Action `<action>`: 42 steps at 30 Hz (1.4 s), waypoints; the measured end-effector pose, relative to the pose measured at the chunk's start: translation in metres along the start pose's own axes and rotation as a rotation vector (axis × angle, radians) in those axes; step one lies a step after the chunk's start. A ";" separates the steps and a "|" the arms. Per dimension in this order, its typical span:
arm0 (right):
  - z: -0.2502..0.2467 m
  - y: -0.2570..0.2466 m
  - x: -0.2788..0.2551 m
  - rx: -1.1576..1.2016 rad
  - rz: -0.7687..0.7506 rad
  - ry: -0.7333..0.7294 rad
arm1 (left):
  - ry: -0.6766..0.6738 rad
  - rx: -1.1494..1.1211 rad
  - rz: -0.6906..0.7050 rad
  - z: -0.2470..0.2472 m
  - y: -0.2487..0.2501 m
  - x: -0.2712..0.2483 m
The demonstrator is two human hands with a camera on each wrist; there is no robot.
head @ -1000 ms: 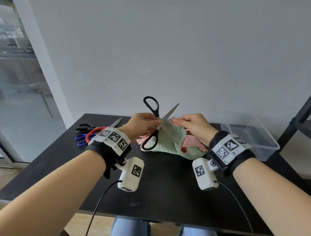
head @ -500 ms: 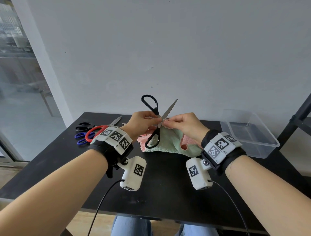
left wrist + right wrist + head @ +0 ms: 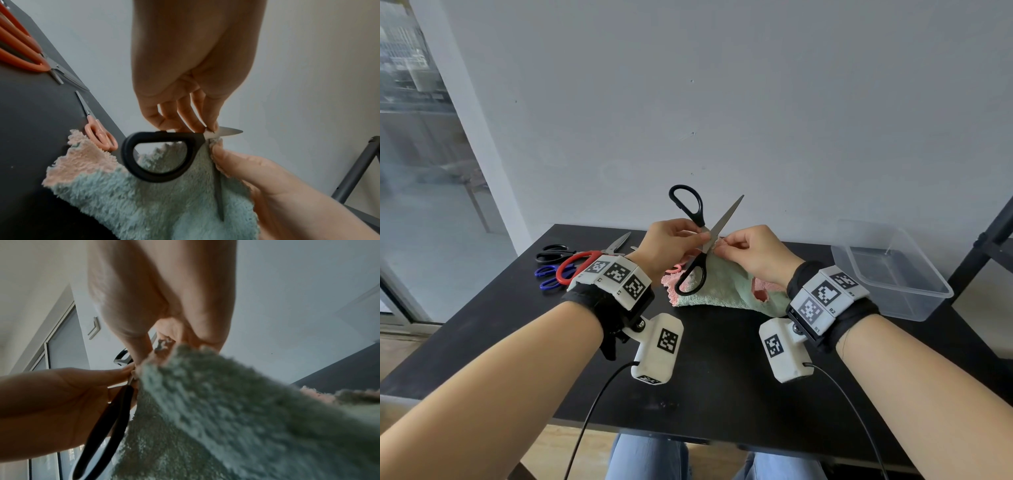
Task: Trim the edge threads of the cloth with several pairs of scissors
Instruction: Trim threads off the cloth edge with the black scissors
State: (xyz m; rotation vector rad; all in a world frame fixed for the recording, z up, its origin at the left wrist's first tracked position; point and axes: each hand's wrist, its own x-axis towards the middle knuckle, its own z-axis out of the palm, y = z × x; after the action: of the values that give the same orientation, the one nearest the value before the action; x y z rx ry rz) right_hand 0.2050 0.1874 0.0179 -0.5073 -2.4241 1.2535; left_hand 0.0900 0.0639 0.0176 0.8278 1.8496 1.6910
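1. Looking from the head view, a black table (image 3: 722,359) is seen with a green and pink cloth (image 3: 726,289) lying on it; one edge of the cloth is lifted above the table. This edge is pinched by the right hand (image 3: 751,255) with curled fingers. The black scissors (image 3: 700,240) are held near the pivot by the left hand (image 3: 667,246), its fingers closed around the blades. The scissors are spread wide: one handle ring points up, the other hangs down in front of the cloth, and one blade points up and to the right. The blade touches the cloth edge beside the right fingers. On the far left part of the table, black-handled scissors (image 3: 551,253), red-handled scissors (image 3: 575,265) and blue-handled scissors (image 3: 546,275) are lying close together. A clear plastic box (image 3: 890,270) is standing on the right part of the table, well apart from the cloth.

2. In the left wrist view, the black scissors (image 3: 160,155) are pinched at the pivot by the fingertips (image 3: 211,126) of the left hand (image 3: 191,65). The green cloth (image 3: 156,203) hangs under them, and its upper edge is held by the right hand (image 3: 257,177) just beside the blade. Small pink scissors (image 3: 98,131) are lying on the table, touching the pink corner of the cloth. Orange-looking handles (image 3: 18,48) are seen at the upper left.

3. In the right wrist view, the cloth (image 3: 236,410) is blurred but it fills the lower right. Its edge is pinched by the right hand (image 3: 164,288), and the left hand (image 3: 61,402) holds the black scissors (image 3: 107,426) against it.
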 end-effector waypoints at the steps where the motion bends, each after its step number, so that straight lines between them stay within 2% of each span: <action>1: 0.000 0.000 0.000 -0.007 -0.004 -0.003 | 0.003 0.007 0.004 -0.001 0.000 0.000; 34: -0.010 0.018 -0.015 -0.074 0.087 -0.061 | 0.060 0.090 0.000 -0.012 0.003 0.001; 38: -0.021 0.022 -0.020 -0.059 0.138 -0.008 | 0.099 -0.040 -0.018 -0.021 0.008 0.002; 42: -0.033 0.032 -0.023 0.038 0.130 0.115 | 0.166 -0.152 -0.027 -0.042 0.021 0.006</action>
State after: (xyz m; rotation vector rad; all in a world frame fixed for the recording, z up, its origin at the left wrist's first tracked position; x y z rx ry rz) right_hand 0.2449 0.2170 0.0060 -0.7162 -2.2997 1.2831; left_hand 0.0581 0.0397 0.0436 0.6149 1.8021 1.9062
